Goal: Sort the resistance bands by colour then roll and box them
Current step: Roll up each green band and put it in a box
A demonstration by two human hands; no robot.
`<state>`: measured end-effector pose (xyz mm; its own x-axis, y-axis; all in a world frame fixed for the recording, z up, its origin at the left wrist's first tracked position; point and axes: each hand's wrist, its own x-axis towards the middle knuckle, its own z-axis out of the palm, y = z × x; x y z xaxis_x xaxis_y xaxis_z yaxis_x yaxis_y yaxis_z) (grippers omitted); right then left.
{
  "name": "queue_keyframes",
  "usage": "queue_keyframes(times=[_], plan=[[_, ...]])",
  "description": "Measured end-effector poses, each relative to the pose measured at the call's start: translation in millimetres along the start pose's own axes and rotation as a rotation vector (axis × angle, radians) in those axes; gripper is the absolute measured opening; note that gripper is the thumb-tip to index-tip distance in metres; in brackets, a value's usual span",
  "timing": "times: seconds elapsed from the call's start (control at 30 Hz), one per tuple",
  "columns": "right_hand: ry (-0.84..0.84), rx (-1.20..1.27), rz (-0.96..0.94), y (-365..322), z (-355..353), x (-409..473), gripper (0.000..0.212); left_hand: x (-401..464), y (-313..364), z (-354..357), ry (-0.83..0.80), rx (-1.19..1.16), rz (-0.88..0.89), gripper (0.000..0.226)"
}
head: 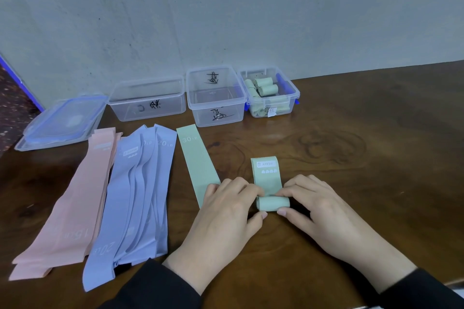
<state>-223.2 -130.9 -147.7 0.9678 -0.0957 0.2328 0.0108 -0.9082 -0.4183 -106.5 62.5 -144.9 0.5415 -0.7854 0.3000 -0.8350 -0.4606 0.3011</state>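
Both hands, the left hand [227, 204] and right hand [315, 202], pinch the green band [267, 178] at its rolled end between thumbs and fingertips; keep the roll tight and square while advancing toward the flat tail beyond the fingertips.

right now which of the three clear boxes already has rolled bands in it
The rightmost box, with blue clips, holds rolled green bands. The middle box and the left box show only black writing and hold no bands.
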Motion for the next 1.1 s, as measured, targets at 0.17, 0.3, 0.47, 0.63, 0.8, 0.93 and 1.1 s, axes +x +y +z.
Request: queue_keyframes(times=[0.17, 0.3, 0.47, 0.63, 0.8, 0.93, 1.1], plan=[[0.004, 0.001, 0.007, -0.6, -0.8, -0.5, 0.036, 0.0, 0.9, -1.9, -0.002, 0.002, -0.004, 0.033], [0.007, 0.003, 0.009, -1.5, -0.8, -0.3, 0.039, -0.7, 1.1, -3.1, -0.016, -0.006, -0.012, 0.037], [-0.005, -0.01, 0.016, -2.1, -1.5, 0.0, 0.042, -0.2, 1.2, -5.3, -0.023, -0.011, -0.008, 0.031], [-0.015, 0.001, 0.02, -3.2, -3.9, 0.8, 0.032, -1.5, 1.3, -4.6, -0.015, -0.015, -0.016, 0.035], [-0.011, -0.015, 0.013, -3.9, -2.9, 0.1, 0.042, -0.6, 1.1, -5.1, -0.012, -0.003, -0.016, 0.035], [-0.017, 0.002, 0.011, -3.0, -3.5, -0.7, 0.042, -2.1, 1.5, -6.2, -0.021, -0.007, -0.019, 0.037], [0.01, 0.01, 0.001, -3.3, -1.8, -0.8, 0.04, -0.8, 1.8, -5.5, -0.015, -0.018, -0.017, 0.038]])
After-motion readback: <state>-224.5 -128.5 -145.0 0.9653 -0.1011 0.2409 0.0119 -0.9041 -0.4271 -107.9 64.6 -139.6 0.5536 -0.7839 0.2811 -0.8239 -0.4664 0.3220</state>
